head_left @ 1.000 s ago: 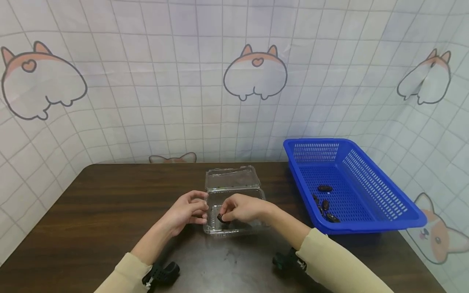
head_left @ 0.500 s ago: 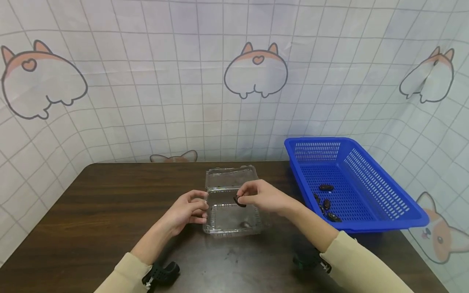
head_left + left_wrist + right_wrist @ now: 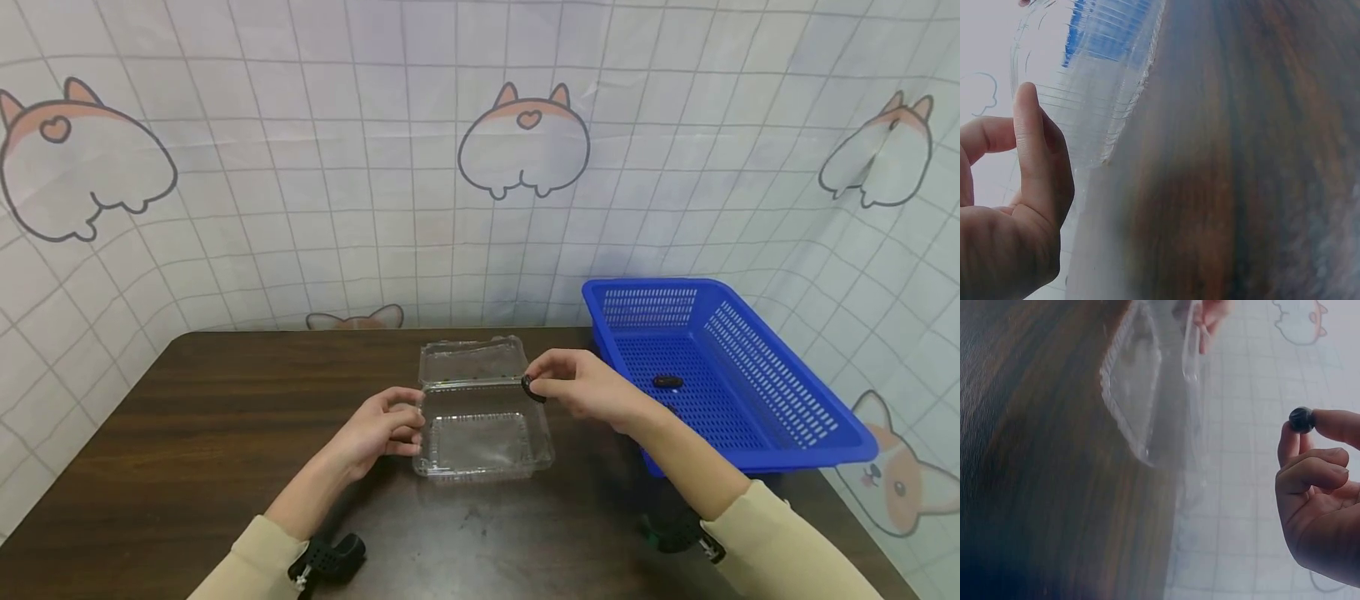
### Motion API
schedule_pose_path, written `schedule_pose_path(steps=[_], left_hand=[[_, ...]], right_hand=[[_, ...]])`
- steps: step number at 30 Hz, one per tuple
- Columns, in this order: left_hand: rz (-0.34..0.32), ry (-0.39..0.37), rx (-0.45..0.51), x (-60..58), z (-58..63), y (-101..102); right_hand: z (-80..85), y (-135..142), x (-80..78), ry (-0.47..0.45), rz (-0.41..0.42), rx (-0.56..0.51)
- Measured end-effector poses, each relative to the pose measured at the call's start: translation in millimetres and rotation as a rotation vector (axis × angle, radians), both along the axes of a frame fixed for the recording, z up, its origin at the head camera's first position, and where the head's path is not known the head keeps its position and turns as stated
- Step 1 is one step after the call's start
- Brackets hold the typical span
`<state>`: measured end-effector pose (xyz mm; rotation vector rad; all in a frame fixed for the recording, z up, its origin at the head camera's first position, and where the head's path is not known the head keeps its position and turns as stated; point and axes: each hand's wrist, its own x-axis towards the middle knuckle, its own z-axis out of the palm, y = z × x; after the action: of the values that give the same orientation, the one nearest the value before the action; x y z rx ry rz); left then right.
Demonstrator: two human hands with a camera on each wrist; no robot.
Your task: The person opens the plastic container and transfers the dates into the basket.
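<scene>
My right hand [image 3: 573, 383] pinches a dark brown, glossy date [image 3: 531, 388] between thumb and fingertips, just above the right back side of a clear plastic clamshell box [image 3: 480, 446]. In the right wrist view the date [image 3: 1301, 420] shows end-on between the fingertips, apart from the box. The box stands with its lid [image 3: 472, 363] tipped back. My left hand [image 3: 386, 425] rests its fingertips on the box's left wall. In the left wrist view the left thumb [image 3: 1032, 150] is nearly straight along that wall.
At the right a blue perforated basket [image 3: 795, 458] stands on the dark wooden table [image 3: 247, 417]. Another date [image 3: 667, 382] lies in it; my right forearm covers part of its near left corner. A tiled-pattern cloth hangs behind.
My right hand has lifted the date up out of the box and carried it to the right, toward the basket. The left hand and the box have stayed in place.
</scene>
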<state>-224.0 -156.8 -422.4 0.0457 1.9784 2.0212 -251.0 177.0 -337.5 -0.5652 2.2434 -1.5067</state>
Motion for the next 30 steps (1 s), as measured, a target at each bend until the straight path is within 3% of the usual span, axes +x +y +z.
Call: schedule_pose_path(steps=[11,22,30], left_hand=[[0.008,-0.004,0.004,3.0,-0.9,-5],[-0.003,-0.017,0.012,2.7,0.8,-8],[0.018,-0.020,0.004,4.2,1.9,-13]], right_hand=[[12.3,35,-1.6,-0.008,-0.074,-0.048],[13.0,84,7.2,0.026,-0.259,-0.042],[5.4,117,8.1,0.022,-0.349,0.061]])
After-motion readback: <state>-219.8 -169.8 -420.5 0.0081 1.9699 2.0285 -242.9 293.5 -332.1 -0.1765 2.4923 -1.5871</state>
